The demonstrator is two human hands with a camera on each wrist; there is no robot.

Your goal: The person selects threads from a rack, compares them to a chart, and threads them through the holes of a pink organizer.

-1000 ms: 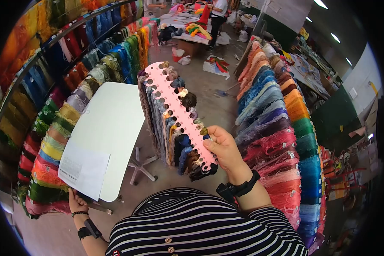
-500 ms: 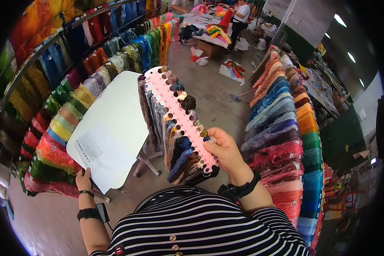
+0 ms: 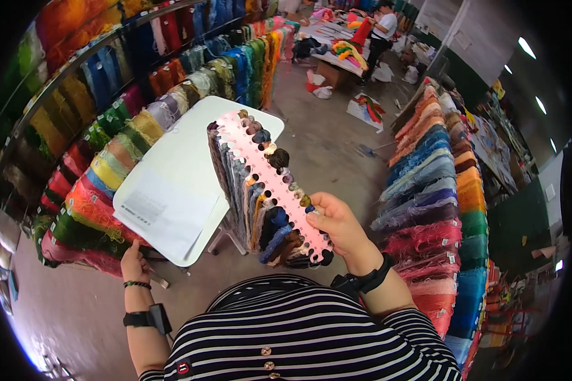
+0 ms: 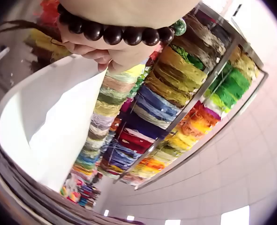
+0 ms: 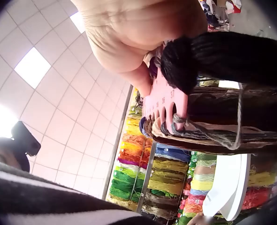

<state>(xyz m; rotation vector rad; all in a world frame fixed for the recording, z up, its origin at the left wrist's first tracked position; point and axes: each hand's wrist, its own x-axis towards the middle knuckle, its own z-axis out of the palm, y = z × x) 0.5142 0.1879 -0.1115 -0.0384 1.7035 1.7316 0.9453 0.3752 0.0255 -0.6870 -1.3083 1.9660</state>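
My right hand (image 3: 338, 222) grips the lower end of a long pink card (image 3: 260, 159) with holes and printed numbers along it. Thread bundles (image 3: 229, 184) in greys, browns and blues are looped through the holes and hang from the card. A black bundle (image 5: 232, 58) falls nearest the right wrist camera. At the near edge of a small white table (image 3: 203, 114), my left hand (image 3: 135, 261) pinches the edge of a printed sheet of paper (image 3: 171, 206). Curled fingers (image 4: 89, 52) meet the paper in the left wrist view, and part of the grip is hidden.
Racks of coloured thread skeins (image 3: 102, 159) line the left side. Another skein rack (image 3: 426, 190) runs along the right, close beside my right arm. Farther back, a person (image 3: 382, 28) stands at a cluttered worktable (image 3: 337, 47). A wheeled base (image 3: 225, 238) stands under the white table.
The view has swung left, so table and racks sit farther right. The paper's near corner, which hung past the table edge, now lies flatter on it. My right hand keeps its grip.
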